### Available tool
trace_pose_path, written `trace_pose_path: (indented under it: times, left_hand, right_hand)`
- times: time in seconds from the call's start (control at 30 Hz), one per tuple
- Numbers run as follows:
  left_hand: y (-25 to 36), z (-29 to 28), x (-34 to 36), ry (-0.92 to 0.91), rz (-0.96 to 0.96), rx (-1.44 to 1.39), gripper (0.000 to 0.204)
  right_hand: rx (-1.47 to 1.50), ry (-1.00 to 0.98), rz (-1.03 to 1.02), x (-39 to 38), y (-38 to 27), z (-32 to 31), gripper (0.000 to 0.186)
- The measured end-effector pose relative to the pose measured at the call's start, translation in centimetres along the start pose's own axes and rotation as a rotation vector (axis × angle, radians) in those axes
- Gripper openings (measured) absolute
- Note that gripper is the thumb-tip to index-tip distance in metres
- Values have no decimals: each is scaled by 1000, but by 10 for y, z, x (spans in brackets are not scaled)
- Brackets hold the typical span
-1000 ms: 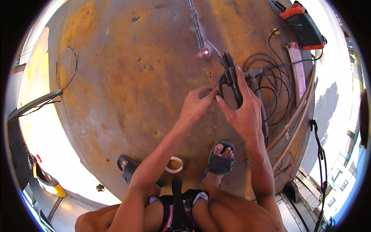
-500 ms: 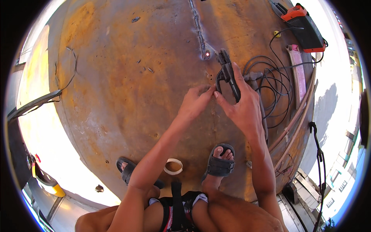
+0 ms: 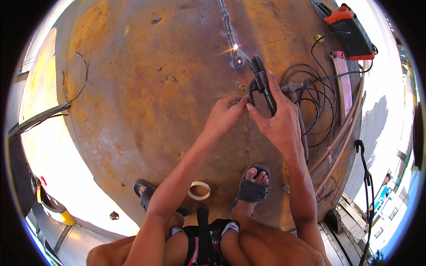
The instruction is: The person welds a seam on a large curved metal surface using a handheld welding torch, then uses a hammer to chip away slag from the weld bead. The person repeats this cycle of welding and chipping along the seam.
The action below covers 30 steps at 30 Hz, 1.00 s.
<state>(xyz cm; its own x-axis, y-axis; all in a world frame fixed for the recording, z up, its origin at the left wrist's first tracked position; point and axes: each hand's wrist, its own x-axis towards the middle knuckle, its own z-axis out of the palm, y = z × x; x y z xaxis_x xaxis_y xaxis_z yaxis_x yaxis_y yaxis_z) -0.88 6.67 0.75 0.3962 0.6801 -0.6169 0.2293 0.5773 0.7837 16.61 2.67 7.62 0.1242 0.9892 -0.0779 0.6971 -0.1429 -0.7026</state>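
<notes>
Centre: left hand [image 3: 225,116] by holder [image 3: 262,84], grip unclear | right hand [image 3: 282,126] wrapped round holder | upper centre: rod [image 3: 245,57], red spot [image 3: 239,61]; spark [image 3: 235,46] newly flared beyond, arc apparently relit on bead [image 3: 227,27]

White ring [image 3: 202,183] flat, low centre. Dark flake [image 3: 155,21] upper left; small bits [image 3: 173,80] scattered below and right of it. Far left: dark bar [image 3: 37,120], thin wire [image 3: 86,73] curling up near its inner end. Lower left: black-and-yellow bucket [image 3: 66,218]; brown lump [image 3: 114,216] on bright ground to its right. Upper right: small yellow thing [image 3: 319,38], round-looking. Right side: brownish hoses [image 3: 332,147] running lengthwise; black strap [image 3: 367,177] beyond, hooked at top. Planks [image 3: 354,216] lower right, near the strap.
</notes>
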Motion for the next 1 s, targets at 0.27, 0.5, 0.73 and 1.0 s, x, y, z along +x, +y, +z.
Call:
trace_pose_path:
  times: [0.27, 0.5, 0.73, 1.0]
  left_hand:
    - [-6, -1, 6, -1, -5, 13, 57]
    - [-2, -2, 4, -3, -23, 48, 56]
    - [6, 3, -2, -7, -4, 24, 53]
    - [-13, 3, 5, 65, 81, 37, 64]
  right_hand:
    - [-10, -1, -5, -1, 1, 1, 97]
    - [-37, -31, 42, -1, -3, 0, 96]
    - [22, 89, -50, -7, 5, 4, 98]
    - [40, 70, -72, -5, 10, 6, 97]
